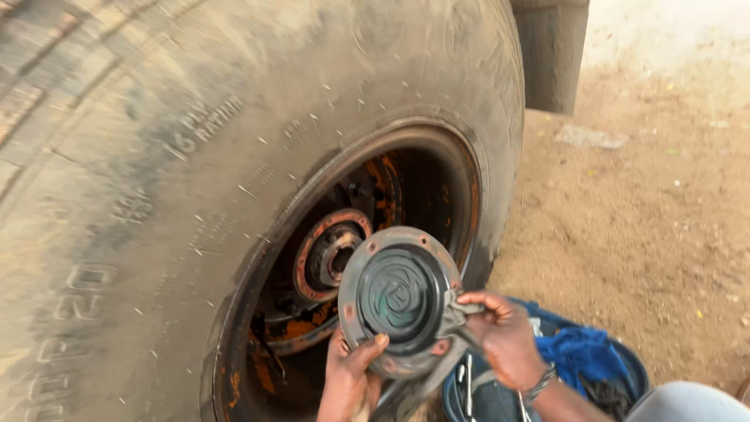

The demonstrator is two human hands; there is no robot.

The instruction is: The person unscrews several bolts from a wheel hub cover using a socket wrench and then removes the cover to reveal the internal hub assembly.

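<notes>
Hub cap (400, 293) gripped by left hand (349, 380), right hand (504, 336) rubbing rag (455, 316) on rim

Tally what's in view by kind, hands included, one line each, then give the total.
Tyre: 1
Wheel hub: 1
Round hub cap, held by both hands: 1
Grey rag, in the right hand: 1
Blue bucket: 1
Blue cloth, in the bucket: 1
Hands, left hand and right hand: 2
Total: 8
</notes>
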